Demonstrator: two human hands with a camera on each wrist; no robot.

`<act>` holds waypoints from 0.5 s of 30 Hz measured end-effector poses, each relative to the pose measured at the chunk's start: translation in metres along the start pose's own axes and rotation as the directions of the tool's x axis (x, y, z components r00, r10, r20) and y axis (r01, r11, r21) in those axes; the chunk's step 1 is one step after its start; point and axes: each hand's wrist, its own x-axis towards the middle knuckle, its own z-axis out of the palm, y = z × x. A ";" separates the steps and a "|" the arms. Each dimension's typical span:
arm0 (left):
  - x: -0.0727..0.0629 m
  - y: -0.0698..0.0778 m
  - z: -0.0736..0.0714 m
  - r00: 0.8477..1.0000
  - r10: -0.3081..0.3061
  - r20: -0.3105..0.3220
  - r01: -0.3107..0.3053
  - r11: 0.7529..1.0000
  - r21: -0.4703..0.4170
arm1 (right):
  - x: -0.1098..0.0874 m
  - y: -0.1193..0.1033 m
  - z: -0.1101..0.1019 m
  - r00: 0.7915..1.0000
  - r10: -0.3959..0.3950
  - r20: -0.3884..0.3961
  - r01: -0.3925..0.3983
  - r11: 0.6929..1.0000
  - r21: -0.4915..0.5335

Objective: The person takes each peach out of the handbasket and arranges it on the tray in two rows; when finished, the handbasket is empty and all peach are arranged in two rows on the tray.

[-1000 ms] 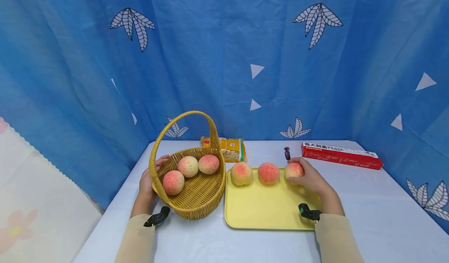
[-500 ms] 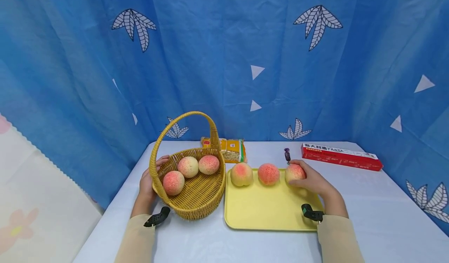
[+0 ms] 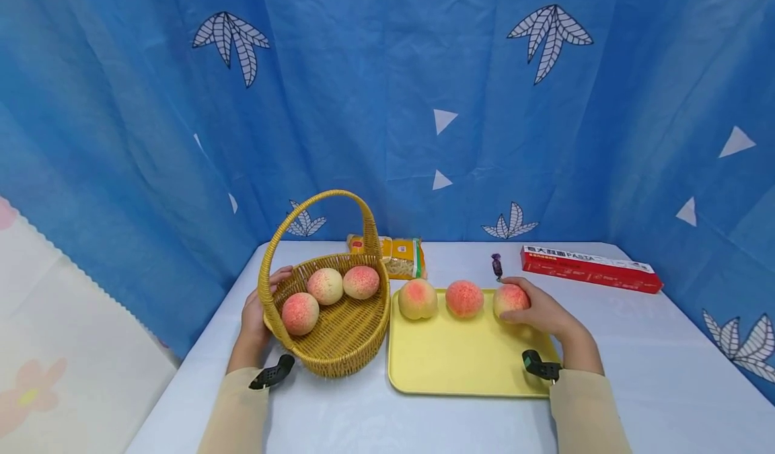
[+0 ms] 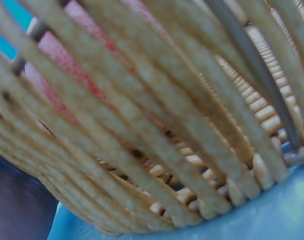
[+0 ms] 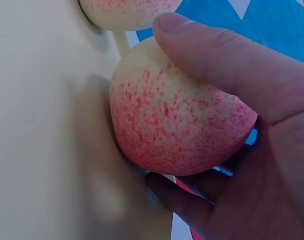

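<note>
A wicker basket [image 3: 345,356] with a tall arched handle stands at left on the table, with three peaches [image 3: 325,286] inside. My left hand [image 3: 255,316] holds the basket's left side near the rim; its fingers are partly hidden by the handle and wall. The left wrist view shows mostly the woven wall [image 4: 142,125], with pink fruit behind the strands. At the far right of a yellow tray [image 3: 466,366], my right hand [image 3: 541,313] grips a peach [image 5: 176,115] between thumb and fingers. Two more peaches, one paler [image 3: 418,299] and one redder [image 3: 464,299], sit along the tray's back edge.
Behind the basket lies a yellow pasta bag [image 3: 402,259]. A small purple-wrapped candy [image 3: 496,266] lies behind the tray. The long red pasta box [image 3: 590,270] rests at the back right. A blue curtain [image 3: 387,104] hangs beyond the table [image 3: 339,417].
My right hand and the peach it holds have shifted slightly right along the tray's back edge. The left hand and basket stay in place.
</note>
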 end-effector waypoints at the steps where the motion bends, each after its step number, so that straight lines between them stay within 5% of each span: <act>1: 0.000 0.000 0.001 1.000 0.001 -0.004 -0.001 1.000 -0.003 | 0.000 0.000 0.000 1.000 0.000 -0.004 0.000 1.000 0.002; 15: 0.001 0.000 0.001 1.000 -0.011 -0.002 0.011 1.000 -0.021 | 0.002 0.000 0.003 0.999 0.002 0.032 -0.002 1.000 0.001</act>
